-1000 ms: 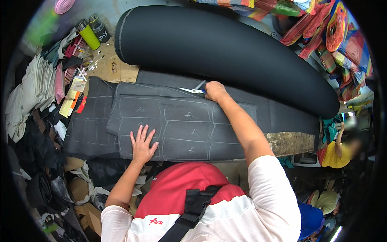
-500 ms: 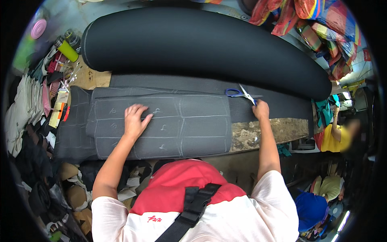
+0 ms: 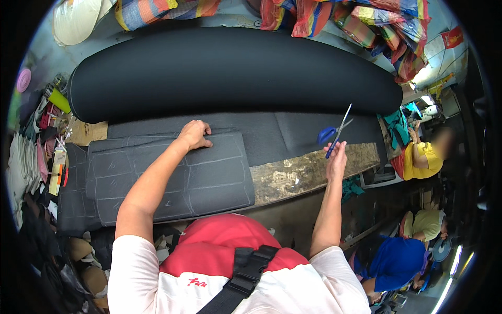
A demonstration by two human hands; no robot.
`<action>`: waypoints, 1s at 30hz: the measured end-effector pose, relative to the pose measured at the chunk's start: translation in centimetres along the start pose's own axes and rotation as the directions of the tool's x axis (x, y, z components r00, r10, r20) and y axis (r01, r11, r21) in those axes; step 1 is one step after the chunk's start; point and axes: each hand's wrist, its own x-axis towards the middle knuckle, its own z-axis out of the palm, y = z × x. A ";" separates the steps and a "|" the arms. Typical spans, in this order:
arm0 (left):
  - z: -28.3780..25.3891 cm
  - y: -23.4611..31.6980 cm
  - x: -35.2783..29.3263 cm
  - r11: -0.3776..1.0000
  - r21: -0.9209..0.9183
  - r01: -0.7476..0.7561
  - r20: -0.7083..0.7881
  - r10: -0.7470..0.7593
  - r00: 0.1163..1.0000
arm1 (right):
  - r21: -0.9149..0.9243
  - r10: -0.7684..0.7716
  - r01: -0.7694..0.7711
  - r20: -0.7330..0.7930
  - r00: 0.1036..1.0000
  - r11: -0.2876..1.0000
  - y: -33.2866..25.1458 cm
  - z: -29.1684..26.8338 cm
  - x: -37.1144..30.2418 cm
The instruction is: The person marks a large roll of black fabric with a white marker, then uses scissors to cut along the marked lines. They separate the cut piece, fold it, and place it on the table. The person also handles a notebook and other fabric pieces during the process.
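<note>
- The right hand (image 3: 336, 163) holds the blue-handled metal scissors (image 3: 340, 130) by one handle, blades parted and pointing up and away, above the desk's bare wood.
- The left hand (image 3: 195, 135), fingers curled, rests at the far edge of the dark grey, chalk-lined folded fabric (image 3: 217, 170); whether it pinches the cloth, I cannot tell.
- This fabric lies on the worn wooden desk (image 3: 319, 170), nearest the person and left of the bare wood.
- Behind it lies a thick black fabric roll (image 3: 235, 73).
- A yellow-green bottle (image 3: 58, 100) stands at the far left.
</note>
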 end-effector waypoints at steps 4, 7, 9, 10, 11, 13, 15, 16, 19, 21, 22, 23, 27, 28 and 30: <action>0.3 1.2 1.4 0.998 -0.046 0.041 0.078 -0.037 0.996 | 0.060 -0.051 0.040 0.179 0.982 0.997 -2.0 0.9 -0.4; 0.5 1.5 2.1 0.999 0.028 -0.020 0.110 0.017 0.994 | 0.063 -0.126 0.110 0.389 0.913 0.992 -3.1 2.1 -1.3; 0.5 1.7 2.4 0.999 -0.038 -0.007 0.138 0.012 0.990 | 0.090 -0.048 0.010 0.431 0.901 0.996 -3.8 3.0 -1.8; 0.4 1.7 2.5 0.998 -0.067 -0.001 0.157 0.012 0.988 | 0.000 -0.006 0.007 0.468 0.884 1.000 -4.1 3.4 -2.0; 0.2 1.7 2.6 0.995 -0.098 0.016 0.202 0.004 0.979 | -0.060 0.028 0.003 0.514 0.857 0.998 -4.4 3.7 -2.1; -0.4 1.8 2.8 0.987 -0.153 0.056 0.309 -0.006 0.951 | -0.207 0.173 -0.058 0.595 0.785 0.977 -4.7 4.2 -2.2; -1.1 2.0 2.8 0.958 -0.269 0.096 0.381 0.015 0.924 | -0.352 0.337 -0.115 0.673 0.658 0.929 -5.0 4.5 -2.0; -1.5 2.1 2.8 0.933 -0.341 0.116 0.394 0.030 0.919 | -0.446 0.386 -0.064 0.683 0.620 0.892 -5.1 4.7 -1.8; -2.5 3.0 2.8 0.848 -0.502 0.168 0.412 0.063 0.909 | -0.649 0.531 0.084 0.683 0.501 0.756 -5.6 5.3 -0.7; -3.2 3.8 2.9 0.830 -0.530 0.172 0.408 0.072 0.910 | -0.730 0.587 0.213 0.660 0.469 0.650 -6.0 6.0 0.3; -3.5 4.2 3.2 0.843 -0.514 0.160 0.401 0.072 0.913 | -0.753 0.603 0.287 0.651 0.461 0.592 -6.3 6.5 0.9; -3.9 4.5 3.4 0.853 -0.502 0.142 0.393 0.079 0.916 | -0.758 0.614 0.359 0.652 0.445 0.545 -6.6 7.0 1.4; -5.4 5.6 4.4 0.907 -0.397 0.138 0.444 0.058 0.894 | -0.734 0.629 0.499 0.667 0.400 0.460 -7.2 9.9 2.6; -5.6 5.9 4.6 0.914 -0.397 0.082 0.435 0.109 0.894 | -0.731 0.645 0.514 0.663 0.380 0.449 -7.3 10.8 2.8; -6.0 6.2 4.9 0.916 -0.392 0.088 0.464 0.114 0.879 | -0.725 0.673 0.534 0.656 0.341 0.435 -7.5 12.5 3.1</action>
